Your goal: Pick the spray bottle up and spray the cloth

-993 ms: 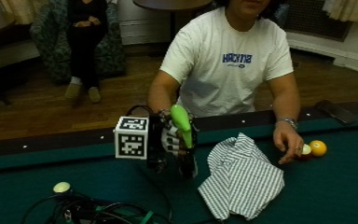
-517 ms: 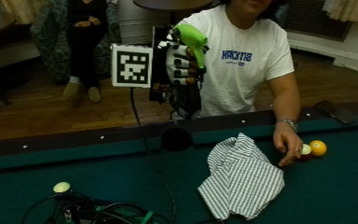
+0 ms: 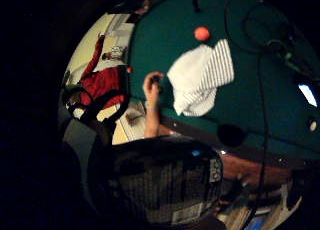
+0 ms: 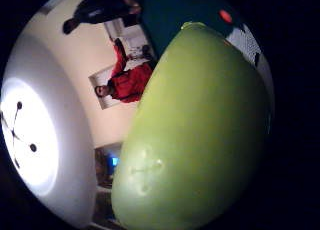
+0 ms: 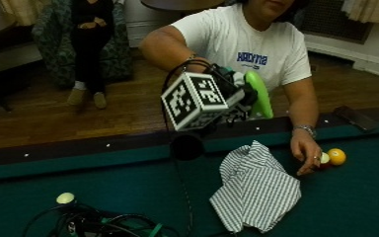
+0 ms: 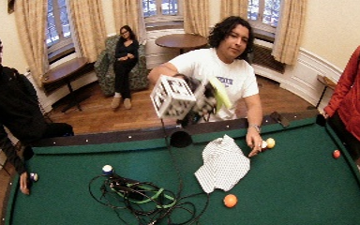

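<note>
Holding the green spray bottle (image 5: 260, 94) aloft, the gloved right hand (image 5: 232, 96) wraps its body, apparently aiming downward. Below lies the striped cloth (image 5: 255, 187) on the pool table (image 5: 347, 207), beside the bare hand (image 5: 306, 155).

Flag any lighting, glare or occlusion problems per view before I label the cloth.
Outside view: dim, but the striped cloth reads clearly. Thumb side palm view: the green spray bottle fills most of it, bright ceiling-light glare beside it. Little finger side palm view: dark edges, cloth visible on the green table.

A room had a brown wooden floor (image 6: 111, 117), cream curtained windows (image 6: 58, 26), and a round dark wooden table (image 6: 181, 42).
</note>
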Demonstrator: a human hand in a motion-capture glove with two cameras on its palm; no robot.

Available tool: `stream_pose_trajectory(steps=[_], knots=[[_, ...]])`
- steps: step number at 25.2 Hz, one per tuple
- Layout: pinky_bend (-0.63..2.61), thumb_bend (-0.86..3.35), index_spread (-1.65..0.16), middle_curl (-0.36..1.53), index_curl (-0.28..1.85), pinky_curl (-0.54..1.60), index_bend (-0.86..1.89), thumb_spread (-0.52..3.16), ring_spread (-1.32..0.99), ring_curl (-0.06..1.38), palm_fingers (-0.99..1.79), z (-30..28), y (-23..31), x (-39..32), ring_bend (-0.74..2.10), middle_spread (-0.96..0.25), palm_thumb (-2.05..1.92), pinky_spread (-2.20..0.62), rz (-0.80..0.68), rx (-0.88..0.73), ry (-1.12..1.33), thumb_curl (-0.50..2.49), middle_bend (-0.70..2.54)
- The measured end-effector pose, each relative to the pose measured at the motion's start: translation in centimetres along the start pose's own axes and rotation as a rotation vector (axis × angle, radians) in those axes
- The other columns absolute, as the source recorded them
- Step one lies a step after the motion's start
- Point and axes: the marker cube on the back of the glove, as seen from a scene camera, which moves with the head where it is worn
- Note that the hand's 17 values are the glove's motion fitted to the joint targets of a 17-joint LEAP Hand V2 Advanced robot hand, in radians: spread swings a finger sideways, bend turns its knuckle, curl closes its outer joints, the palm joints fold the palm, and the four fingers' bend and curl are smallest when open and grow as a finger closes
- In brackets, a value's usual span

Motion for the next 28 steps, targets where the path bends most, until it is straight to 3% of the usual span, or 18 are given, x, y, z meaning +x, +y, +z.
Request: stream_pose_trajectory(steps=[7, 11, 20, 28], knots=[[0.50, -0.02, -0.24, 0.58, 0.56, 0.44, 0.41, 0.39, -0.22, 0.50, 1.38, 8.2, -6.6, 8.0, 0.79, -0.19, 0.99, -0.28, 0.395, -0.254, 0.241, 0.72, 0.74], [0.51, -0.02, -0.25, 0.58, 0.57, 0.44, 0.39, 0.40, -0.21, 0.50, 1.37, 11.0, -8.9, 11.4, 0.79, -0.19, 0.99, -0.28, 0.525, -0.341, 0.335, 0.73, 0.74], [0.51, -0.03, -0.25, 0.58, 0.58, 0.44, 0.38, 0.43, -0.21, 0.50, 1.37, 14.5, -10.7, 16.7, 0.79, -0.19, 0.99, -0.28, 0.641, -0.405, 0.430, 0.75, 0.74], [0.51, -0.03, -0.25, 0.58, 0.59, 0.44, 0.37, 0.44, -0.21, 0.50, 1.37, 14.3, -10.7, 15.9, 0.79, -0.20, 0.99, -0.28, 0.595, -0.370, 0.423, 0.76, 0.74]])
